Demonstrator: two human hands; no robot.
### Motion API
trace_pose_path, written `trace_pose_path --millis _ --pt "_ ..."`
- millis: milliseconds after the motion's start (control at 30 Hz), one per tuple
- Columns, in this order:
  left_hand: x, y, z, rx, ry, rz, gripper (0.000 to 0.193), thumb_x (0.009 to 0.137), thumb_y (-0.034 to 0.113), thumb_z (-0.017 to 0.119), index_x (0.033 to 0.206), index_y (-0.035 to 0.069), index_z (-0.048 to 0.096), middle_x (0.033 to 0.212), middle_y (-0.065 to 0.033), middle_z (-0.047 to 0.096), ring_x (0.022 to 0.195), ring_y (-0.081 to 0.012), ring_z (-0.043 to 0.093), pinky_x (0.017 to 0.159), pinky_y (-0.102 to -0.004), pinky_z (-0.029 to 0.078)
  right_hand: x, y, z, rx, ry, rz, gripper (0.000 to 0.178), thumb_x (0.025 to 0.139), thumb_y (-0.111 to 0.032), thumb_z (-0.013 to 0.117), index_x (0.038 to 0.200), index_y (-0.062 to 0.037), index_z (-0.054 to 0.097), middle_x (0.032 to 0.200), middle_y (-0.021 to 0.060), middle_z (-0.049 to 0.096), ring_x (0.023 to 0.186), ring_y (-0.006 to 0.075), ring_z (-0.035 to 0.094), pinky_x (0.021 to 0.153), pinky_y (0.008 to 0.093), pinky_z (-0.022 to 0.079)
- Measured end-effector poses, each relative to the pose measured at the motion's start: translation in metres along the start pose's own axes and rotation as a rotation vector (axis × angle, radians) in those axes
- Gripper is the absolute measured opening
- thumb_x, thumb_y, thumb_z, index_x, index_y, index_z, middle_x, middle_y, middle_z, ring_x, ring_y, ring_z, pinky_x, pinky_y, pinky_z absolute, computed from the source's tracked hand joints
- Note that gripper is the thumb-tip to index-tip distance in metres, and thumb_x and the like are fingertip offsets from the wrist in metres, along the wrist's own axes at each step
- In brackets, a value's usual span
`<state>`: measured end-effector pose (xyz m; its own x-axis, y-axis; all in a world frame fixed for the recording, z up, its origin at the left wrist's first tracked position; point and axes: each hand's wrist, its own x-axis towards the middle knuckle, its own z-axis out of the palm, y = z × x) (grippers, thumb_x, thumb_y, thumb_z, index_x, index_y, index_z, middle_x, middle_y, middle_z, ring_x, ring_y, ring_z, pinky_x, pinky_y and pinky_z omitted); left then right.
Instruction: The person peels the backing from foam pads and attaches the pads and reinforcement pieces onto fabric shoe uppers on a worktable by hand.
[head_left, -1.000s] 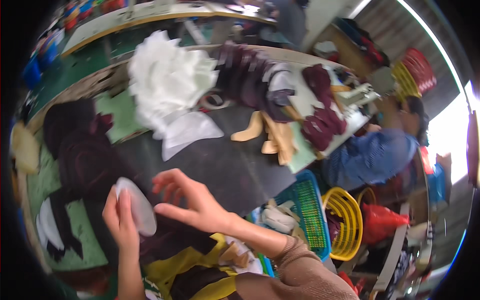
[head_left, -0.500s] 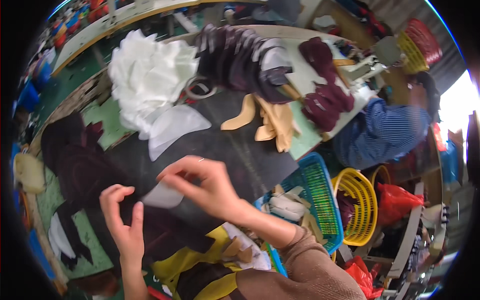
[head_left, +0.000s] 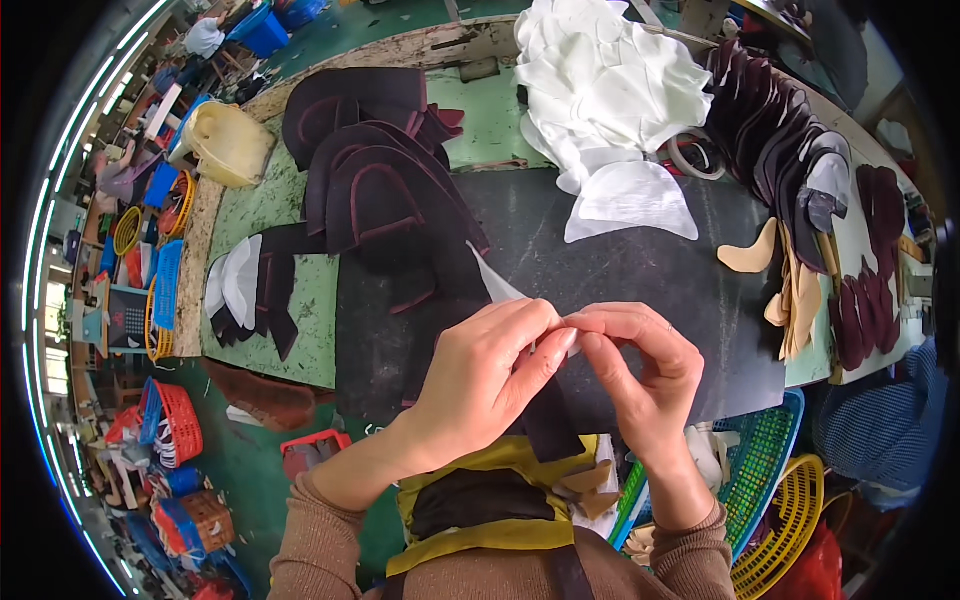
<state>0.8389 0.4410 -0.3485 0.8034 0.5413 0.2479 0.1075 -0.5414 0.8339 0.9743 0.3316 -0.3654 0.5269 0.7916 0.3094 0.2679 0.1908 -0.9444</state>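
My left hand [head_left: 490,372] and my right hand [head_left: 645,375] meet at the fingertips, both closed in a pinch. Between and behind them shows a thin white cut piece [head_left: 493,277], mostly covered by my left hand. Beneath lies a dark piece of material [head_left: 548,425] reaching toward my lap. To the left a pile of dark curved pieces [head_left: 375,205] with maroon edging spreads over the black mat [head_left: 690,370]. Past my hands, a rounded white piece [head_left: 632,205] lies at the foot of a tall heap of white pieces [head_left: 610,85].
A row of dark pieces [head_left: 770,130], tan pieces [head_left: 795,300] and maroon pieces [head_left: 865,310] lie on the right. A blue-green basket [head_left: 760,460] and a yellow basket [head_left: 790,530] stand at the lower right. Small white pieces [head_left: 236,280] lie at the left.
My hands, apart before, have come together at the fingertips. The white piece my right hand held is now mostly hidden by my left hand. The view has turned left.
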Motion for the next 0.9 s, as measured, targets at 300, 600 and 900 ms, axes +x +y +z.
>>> trace_pose_path --millis 300,600,900 --pt "-0.012 -0.006 -0.017 -0.494 -0.200 -0.342 0.027 0.108 0.020 0.046 0.101 -0.002 0.060 0.081 -0.0018 0.060 0.068 -0.0048 0.055 0.056 -0.0204 0.043 -0.016 -0.001 0.011 0.140 -0.096 0.083 0.025 0.096 0.000 0.060 0.118 0.0007 0.072 0.109 0.0122 0.064 0.096 0.0175 0.063 0.084 0.0279 0.049" --pt "-0.033 -0.035 -0.022 -0.387 -0.169 -0.242 0.021 0.106 0.016 0.046 0.098 0.000 0.056 0.084 -0.0031 0.061 0.070 -0.0060 0.055 0.060 -0.0214 0.045 -0.021 0.009 0.034 0.106 -0.072 0.190 0.022 0.091 0.005 0.064 0.111 0.0027 0.073 0.106 0.0152 0.071 0.095 0.0175 0.068 0.084 0.0283 0.054" --pt "-0.052 -0.063 -0.038 -0.794 -0.249 -0.244 0.012 0.093 0.010 0.053 0.083 0.005 0.056 0.078 -0.0001 0.060 0.067 -0.0060 0.054 0.057 -0.0238 0.044 -0.011 0.032 0.035 0.435 -0.021 0.301 0.004 0.093 0.002 0.064 0.097 0.0014 0.063 0.086 0.0072 0.070 0.076 0.0103 0.066 0.069 0.0254 0.055"
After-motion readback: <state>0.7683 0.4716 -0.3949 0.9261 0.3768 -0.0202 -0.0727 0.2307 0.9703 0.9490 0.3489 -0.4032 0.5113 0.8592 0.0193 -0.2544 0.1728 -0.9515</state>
